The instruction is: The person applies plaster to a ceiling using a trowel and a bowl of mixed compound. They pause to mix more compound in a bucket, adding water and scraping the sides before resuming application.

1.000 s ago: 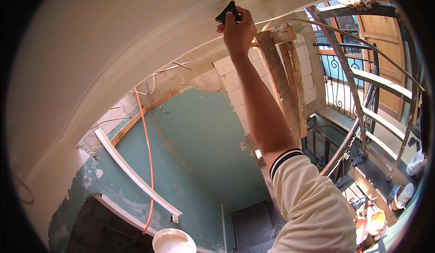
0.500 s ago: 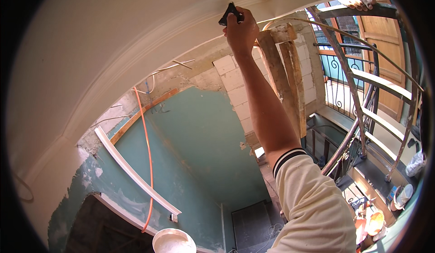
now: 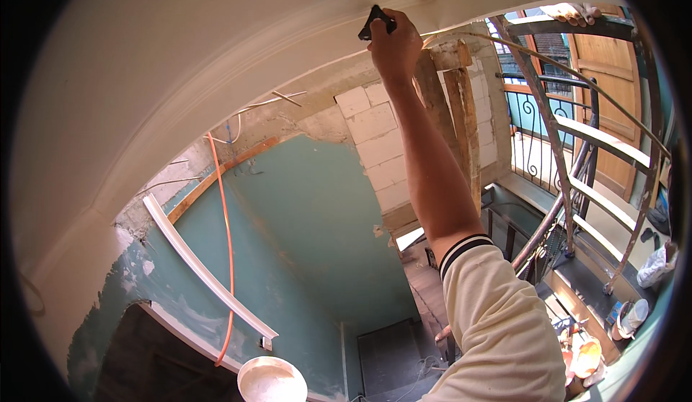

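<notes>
My right hand (image 3: 396,42) is raised high, its fingers closed round a small dark angular tool (image 3: 376,24). The tool is held against or very close to the white moulded cornice (image 3: 288,40) at the ceiling; contact cannot be made out for certain. The tool's exact kind does not show. My right arm reaches up from the lower right in a cream short sleeve with a dark striped cuff. At the lower edge, a round white tub (image 3: 272,382) holds something whitish. My left hand is outside the picture.
A metal ladder-like frame (image 3: 539,88) stands at right, with another person's hand or foot (image 3: 571,14) on its top. An orange hose (image 3: 228,243) hangs beside a loose white moulding strip (image 3: 202,269). Wooden posts (image 3: 435,96) stand behind my arm; stairs (image 3: 389,355) lie below.
My right hand has shifted slightly right along the cornice with the dark tool, which looks tilted a little differently. The view has moved slightly, so the background sits a bit further left.
</notes>
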Motion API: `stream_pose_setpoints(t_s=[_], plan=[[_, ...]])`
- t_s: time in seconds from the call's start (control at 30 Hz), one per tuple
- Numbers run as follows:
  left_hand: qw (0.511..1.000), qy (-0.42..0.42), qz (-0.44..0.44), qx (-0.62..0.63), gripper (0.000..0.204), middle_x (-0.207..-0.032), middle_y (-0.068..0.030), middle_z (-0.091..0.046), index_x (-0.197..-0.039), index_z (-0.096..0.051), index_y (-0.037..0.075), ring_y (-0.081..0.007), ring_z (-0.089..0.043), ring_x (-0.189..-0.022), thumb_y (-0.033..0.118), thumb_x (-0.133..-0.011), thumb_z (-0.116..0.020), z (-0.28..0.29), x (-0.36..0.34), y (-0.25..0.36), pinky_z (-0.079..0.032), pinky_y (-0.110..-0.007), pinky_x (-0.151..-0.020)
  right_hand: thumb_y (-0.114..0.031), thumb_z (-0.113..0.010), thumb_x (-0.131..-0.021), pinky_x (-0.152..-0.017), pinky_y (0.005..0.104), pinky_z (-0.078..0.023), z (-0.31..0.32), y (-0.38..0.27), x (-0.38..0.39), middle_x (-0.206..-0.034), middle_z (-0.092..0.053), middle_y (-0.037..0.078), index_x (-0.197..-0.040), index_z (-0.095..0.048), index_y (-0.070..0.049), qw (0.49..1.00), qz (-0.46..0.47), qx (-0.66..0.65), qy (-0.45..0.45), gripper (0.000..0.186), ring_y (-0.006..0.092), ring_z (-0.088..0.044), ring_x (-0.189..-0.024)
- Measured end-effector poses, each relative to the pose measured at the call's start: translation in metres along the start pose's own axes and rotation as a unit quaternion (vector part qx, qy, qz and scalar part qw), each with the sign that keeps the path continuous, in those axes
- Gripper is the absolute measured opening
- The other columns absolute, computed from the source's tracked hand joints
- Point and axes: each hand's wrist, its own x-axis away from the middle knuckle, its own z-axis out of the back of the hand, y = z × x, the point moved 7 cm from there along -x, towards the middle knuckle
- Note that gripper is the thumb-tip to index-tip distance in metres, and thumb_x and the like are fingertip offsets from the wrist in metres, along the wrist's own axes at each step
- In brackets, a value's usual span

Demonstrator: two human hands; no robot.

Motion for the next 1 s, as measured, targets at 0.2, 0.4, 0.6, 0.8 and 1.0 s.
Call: stream_pose_setpoints(t_s=[0.2,0.4,0.6,0.8,1.0], plan=[[0.997,0.062,0.039,0.004,0.036,-0.095,-0.0069,-0.067,-0.122,-0.062,0.001,-0.0172,-0.062,-0.076,0.031,-0.104,-0.068,-0.015,0.025,0.015,-0.048,-0.03,-0.054,-0.019,-0.067,-0.093,-0.053,0.0305,-0.057,0.003,0.003,-0.017,-0.084,-0.076,0.015,-0.122,-0.069,0.004,0.997,-0.062,-0.043,-0.011,0.037,0.018,-0.073,-0.058],[1.0,0.015,0.001,0.001,0.035,-0.096,-0.0054,-0.066,-0.125,-0.062,0.003,-0.0156,-0.06,-0.073,0.03,-0.104,-0.068,0.0,0.013,0.008,-0.047,-0.029,-0.052,-0.016,-0.067,-0.095,-0.05,0.0302,-0.058,-0.008,-0.014,0.007,-0.082,-0.075,0.015,-0.12,-0.067,0.007,0.985,-0.114,-0.118,-0.057,0.034,0.0182,-0.073,-0.056],[0.998,0.059,0.03,0.008,0.039,-0.096,-0.0065,-0.065,-0.128,-0.06,0.001,-0.0171,-0.06,-0.076,0.03,-0.103,-0.068,-0.009,0.032,0.022,-0.048,-0.03,-0.055,-0.008,-0.062,-0.095,-0.047,0.0304,-0.059,-0.009,-0.018,-0.01,-0.076,-0.072,0.018,-0.117,-0.063,0.013,0.973,-0.124,-0.196,-0.021,0.03,0.0193,-0.071,-0.053],[0.998,0.051,0.016,-0.033,0.04,-0.1,-0.0078,-0.065,-0.13,-0.06,0.0,-0.0182,-0.06,-0.079,0.03,-0.104,-0.067,0.005,0.022,0.012,-0.05,-0.032,-0.06,-0.01,-0.065,-0.098,-0.051,0.0305,-0.062,-0.029,-0.028,0.034,-0.087,-0.072,0.016,-0.123,-0.061,0.011,0.964,-0.141,-0.205,-0.096,0.033,0.0216,-0.074,-0.058],[0.999,0.044,0.005,-0.004,0.04,-0.1,-0.0084,-0.065,-0.131,-0.06,0.001,-0.0176,-0.06,-0.077,0.029,-0.103,-0.067,0.003,0.022,0.013,-0.049,-0.031,-0.057,-0.008,-0.062,-0.098,-0.048,0.0302,-0.061,-0.004,-0.018,-0.003,-0.081,-0.073,0.018,-0.117,-0.062,0.011,0.967,-0.125,-0.221,0.01,0.027,0.0194,-0.072,-0.054]])
